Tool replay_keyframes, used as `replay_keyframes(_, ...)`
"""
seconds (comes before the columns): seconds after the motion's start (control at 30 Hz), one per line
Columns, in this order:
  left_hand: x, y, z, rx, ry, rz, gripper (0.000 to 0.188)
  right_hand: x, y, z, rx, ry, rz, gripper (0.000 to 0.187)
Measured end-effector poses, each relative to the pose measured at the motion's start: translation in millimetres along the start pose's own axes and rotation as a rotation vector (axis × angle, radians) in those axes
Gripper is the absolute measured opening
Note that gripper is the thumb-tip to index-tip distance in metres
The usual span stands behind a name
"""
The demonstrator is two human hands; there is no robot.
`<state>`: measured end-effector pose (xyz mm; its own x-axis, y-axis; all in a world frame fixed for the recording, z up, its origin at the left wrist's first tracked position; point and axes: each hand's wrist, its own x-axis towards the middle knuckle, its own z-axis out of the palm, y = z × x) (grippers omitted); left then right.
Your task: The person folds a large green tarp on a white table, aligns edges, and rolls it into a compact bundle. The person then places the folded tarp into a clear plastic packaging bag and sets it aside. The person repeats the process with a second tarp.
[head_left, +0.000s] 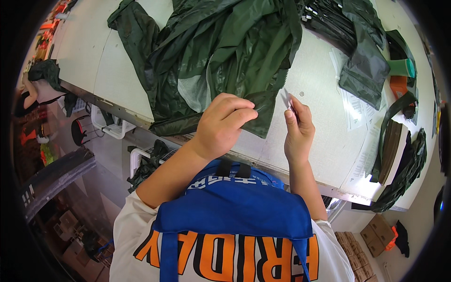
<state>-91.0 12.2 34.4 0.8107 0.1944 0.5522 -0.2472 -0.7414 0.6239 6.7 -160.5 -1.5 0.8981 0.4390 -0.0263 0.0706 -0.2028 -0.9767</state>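
Note:
A dark green, shiny waterproof garment [253,56] lies bunched across the white table, with a pale mesh lining patch [193,89] showing. A zipper edge [283,77] runs along its right side. My left hand [223,124] is over the garment's near part, fingers curled together at the fabric; the exact pinch is partly hidden. Just to the right, my right hand [299,124] is closed on small silver thread snips [286,97]. Their pointed blades face up and left, close beside the garment's right edge.
Black zippers or strips [329,21] pile up at the far right, near more green fabric [361,80]. Papers [354,117], a green cone [401,68] and an orange block [399,85] are on the right. White baskets [110,123] stand below the table's front edge [117,113]. Another person's arm [30,91] shows far left.

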Motion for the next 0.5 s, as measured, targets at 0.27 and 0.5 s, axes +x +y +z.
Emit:
replay_keyframes(0.27, -23.8, 21.6, 21.5, -0.067, -0.144, 0.124, 0.020, 25.2, 7.3, -17.2, 0.201, -0.142, 0.383, 0.022)
replay_keyframes(0.5, -163.7, -41.3, -76.6, -0.066, 0.572, -1.293, 0.046, 30.8, 25.7, -56.6, -0.587, 0.038, 0.055, 0.016)
